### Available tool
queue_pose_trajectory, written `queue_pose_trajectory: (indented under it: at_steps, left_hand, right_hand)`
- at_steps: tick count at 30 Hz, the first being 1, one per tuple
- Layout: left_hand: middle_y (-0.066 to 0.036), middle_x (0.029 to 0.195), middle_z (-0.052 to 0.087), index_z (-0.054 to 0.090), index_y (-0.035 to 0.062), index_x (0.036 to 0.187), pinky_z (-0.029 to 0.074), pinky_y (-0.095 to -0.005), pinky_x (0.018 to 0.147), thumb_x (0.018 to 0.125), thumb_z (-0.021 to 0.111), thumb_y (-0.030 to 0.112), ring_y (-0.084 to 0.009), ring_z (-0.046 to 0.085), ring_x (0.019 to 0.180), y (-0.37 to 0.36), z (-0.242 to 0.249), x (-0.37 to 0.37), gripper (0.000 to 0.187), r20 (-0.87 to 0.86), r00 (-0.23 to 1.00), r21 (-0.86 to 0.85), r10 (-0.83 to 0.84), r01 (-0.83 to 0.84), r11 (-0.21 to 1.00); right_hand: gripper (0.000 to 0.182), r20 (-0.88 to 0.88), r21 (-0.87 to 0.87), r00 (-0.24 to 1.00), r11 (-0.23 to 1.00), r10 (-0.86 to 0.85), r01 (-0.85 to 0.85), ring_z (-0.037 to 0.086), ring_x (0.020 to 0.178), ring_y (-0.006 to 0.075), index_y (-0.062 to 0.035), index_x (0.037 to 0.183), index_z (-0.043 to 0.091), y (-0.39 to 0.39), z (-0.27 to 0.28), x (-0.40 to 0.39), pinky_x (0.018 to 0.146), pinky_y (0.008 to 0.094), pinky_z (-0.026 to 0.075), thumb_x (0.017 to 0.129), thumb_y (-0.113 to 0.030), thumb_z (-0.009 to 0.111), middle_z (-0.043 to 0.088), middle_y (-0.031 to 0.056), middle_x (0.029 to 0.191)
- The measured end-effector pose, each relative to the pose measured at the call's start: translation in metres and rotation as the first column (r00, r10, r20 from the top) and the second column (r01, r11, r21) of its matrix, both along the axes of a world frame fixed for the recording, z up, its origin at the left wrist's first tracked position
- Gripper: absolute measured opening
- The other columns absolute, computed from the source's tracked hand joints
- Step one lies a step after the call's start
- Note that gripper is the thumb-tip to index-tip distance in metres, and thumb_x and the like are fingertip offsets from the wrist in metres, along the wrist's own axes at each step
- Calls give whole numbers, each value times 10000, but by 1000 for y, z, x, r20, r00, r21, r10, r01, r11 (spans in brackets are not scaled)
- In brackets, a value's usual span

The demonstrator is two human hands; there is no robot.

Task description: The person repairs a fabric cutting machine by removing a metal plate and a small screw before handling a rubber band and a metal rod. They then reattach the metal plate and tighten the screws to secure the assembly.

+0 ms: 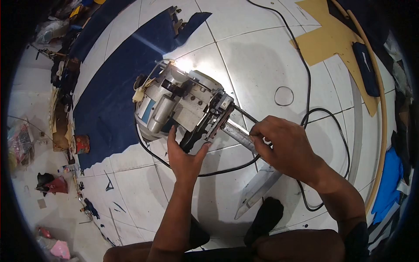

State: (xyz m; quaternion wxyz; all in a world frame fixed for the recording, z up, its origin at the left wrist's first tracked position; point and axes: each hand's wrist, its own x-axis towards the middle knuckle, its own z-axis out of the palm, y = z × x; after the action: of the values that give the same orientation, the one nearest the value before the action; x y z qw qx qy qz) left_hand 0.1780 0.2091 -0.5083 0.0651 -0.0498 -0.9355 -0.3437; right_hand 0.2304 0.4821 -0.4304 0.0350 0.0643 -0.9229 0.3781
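An electric cloth cutting machine [181, 100] lies on its side on the tiled floor, its grey motor housing up and to the left. My left hand [187, 161] reaches round its black handle [190, 139], thumb and fingers on either side. The machine's flat metal upright [238, 134] runs down to the right towards a tapered metal base plate [257, 188]. My right hand [283, 142] is closed at the side of this upright, with thumb and fingertips pinched together. Whatever small part may be between those fingertips is hidden.
Dark blue fabric [109, 100] spreads beneath and left of the machine. A black power cable [307, 87] loops across the floor on the right. Yellowish card pieces [318, 46] and a long curved tan tube [380, 100] lie at the upper right. My feet [267, 216] are close below the base plate.
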Motion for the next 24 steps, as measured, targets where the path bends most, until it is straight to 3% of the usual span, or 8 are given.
queue_pose_trajectory:
  at_steps: [3,6,9,16,19,24]
  left_hand:
    - [-307,1396,534,281,-54,1495,492,-397,1056,718,940,160,-325,583,1289,1,-5,-1,1041,28,999,60,31,-33,998]
    - [-268,1283,626,274,-44,1480,531,-375,993,723,932,163,-307,664,1167,1,-4,0,1025,128,991,111,36,-50,992]
    - [-238,1205,668,327,-36,1426,548,-366,956,718,926,171,-294,702,1073,1,-7,0,951,69,997,103,30,-37,994]
    - [-241,1209,656,379,-38,1353,544,-370,959,699,934,208,-297,693,1079,-1,-14,0,893,39,998,40,58,-60,997]
    - [-244,1214,653,380,-41,1350,544,-370,962,695,937,204,-299,691,1084,-1,-11,-1,894,53,997,46,57,-60,997]
    - [-241,1216,654,357,-38,1368,546,-368,963,696,943,202,-297,692,1079,-3,-12,-2,924,97,993,115,63,-74,991]
  right_hand:
    - [75,3,2,1000,1000,19,-19,672,754,268,-28,943,674,-2,1,-5,685,386,530,900,-81,705,666,104,864]
    - [79,-23,28,998,998,63,-62,665,780,275,-26,955,668,-5,0,-13,698,391,528,914,-88,695,652,105,872]
    - [85,6,43,994,994,105,-105,656,798,285,-28,966,664,-10,3,-23,711,398,527,919,-93,692,629,105,885]
    - [82,-82,-17,976,979,200,-202,647,864,305,-50,979,671,-22,-14,-53,748,419,533,918,-102,685,601,101,934]
    - [88,74,27,975,977,208,-211,646,935,313,-65,983,686,-32,-22,-69,810,446,527,926,-132,677,611,98,967]
    - [126,141,32,950,957,280,-287,644,998,314,-72,1002,705,-41,-27,-87,862,457,515,941,-173,662,629,94,999]
